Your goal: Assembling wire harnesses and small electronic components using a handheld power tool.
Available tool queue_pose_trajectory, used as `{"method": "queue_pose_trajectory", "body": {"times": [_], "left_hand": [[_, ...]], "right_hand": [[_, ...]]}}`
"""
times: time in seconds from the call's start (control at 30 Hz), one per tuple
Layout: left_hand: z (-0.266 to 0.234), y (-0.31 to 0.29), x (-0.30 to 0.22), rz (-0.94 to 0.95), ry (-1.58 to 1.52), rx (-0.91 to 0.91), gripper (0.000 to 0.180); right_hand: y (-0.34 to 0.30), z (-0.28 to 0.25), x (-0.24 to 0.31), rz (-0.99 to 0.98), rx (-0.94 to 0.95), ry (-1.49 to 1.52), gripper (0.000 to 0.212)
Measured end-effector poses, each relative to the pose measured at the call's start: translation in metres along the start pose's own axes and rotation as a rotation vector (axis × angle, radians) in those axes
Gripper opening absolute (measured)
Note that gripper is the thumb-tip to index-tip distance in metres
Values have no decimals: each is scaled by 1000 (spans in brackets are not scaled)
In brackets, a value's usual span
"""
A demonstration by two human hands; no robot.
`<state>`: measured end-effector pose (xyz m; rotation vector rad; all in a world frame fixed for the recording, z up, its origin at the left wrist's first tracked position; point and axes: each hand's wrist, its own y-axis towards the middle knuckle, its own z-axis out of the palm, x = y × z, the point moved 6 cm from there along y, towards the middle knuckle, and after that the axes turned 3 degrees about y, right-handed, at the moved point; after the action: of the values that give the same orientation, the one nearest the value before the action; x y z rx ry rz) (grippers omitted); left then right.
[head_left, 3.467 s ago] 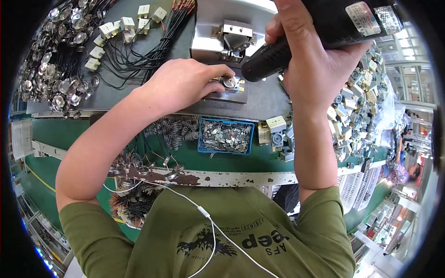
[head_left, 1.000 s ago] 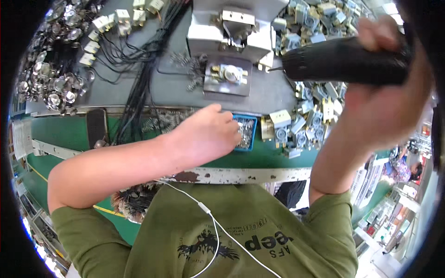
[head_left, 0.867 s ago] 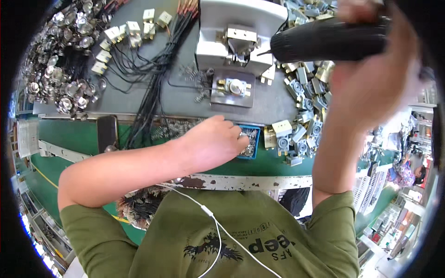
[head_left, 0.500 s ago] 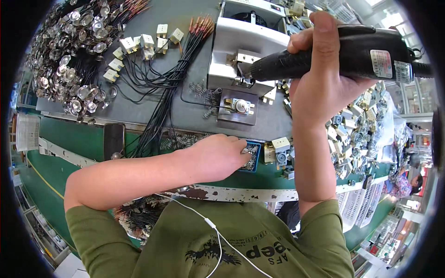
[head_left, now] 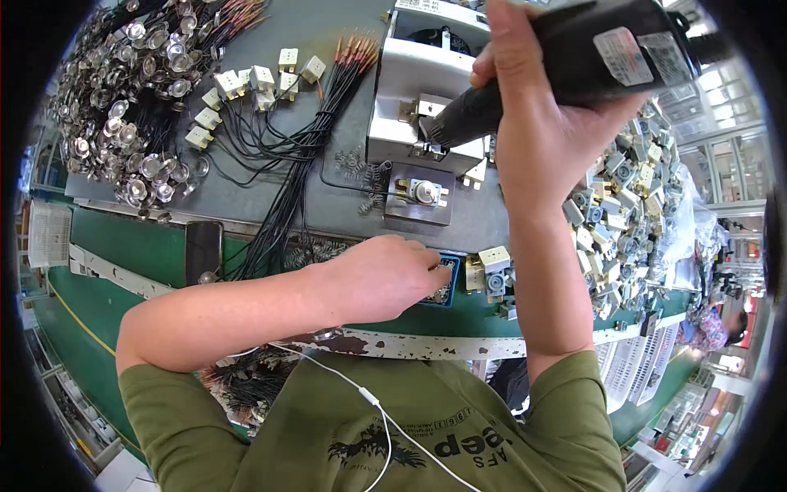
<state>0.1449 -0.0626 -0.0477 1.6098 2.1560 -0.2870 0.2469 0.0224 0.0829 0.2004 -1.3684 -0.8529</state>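
Note:
My left hand point(head_left: 384, 279) lies over a small blue tray point(head_left: 447, 283) of metal parts at the bench's front edge, fingertips curled down into it; whether it grips a part is hidden. My right hand point(head_left: 548, 123) is wrapped around a black electric screwdriver point(head_left: 566, 61) held up over the bench, its tip pointing down-left toward a white fixture block point(head_left: 418, 107). Just in front of that block sits a grey metal jig plate point(head_left: 420, 195) with a small round part on it.
Bundles of black wires with beige connector blocks point(head_left: 262, 90) lie at the back left, beside a heap of round silver caps point(head_left: 123, 107). A pile of beige switch housings point(head_left: 631, 205) fills the right. A dark phone point(head_left: 203, 250) lies on the green bench edge.
My left hand left the jig plate and came back to the blue tray. My right hand swung the screwdriver away to the right, then back up over the white fixture block.

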Motion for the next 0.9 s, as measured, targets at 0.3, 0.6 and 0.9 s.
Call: {"method": "queue_pose_trajectory", "body": {"times": [0.3, 0.6, 0.9], "left_hand": [[-78, -7, 29, -168, 79, -396, 10], [-52, -5, 63, -243, 216, -378, 11], [-44, -11, 70, -213, 225, -428, 12]], "right_hand": [[30, 7, -21, -254, 210, 316, 54], [-8, -5, 22, -693, 494, -263, 65], [-15, -7, 8, -282, 288, 18, 70]]}}
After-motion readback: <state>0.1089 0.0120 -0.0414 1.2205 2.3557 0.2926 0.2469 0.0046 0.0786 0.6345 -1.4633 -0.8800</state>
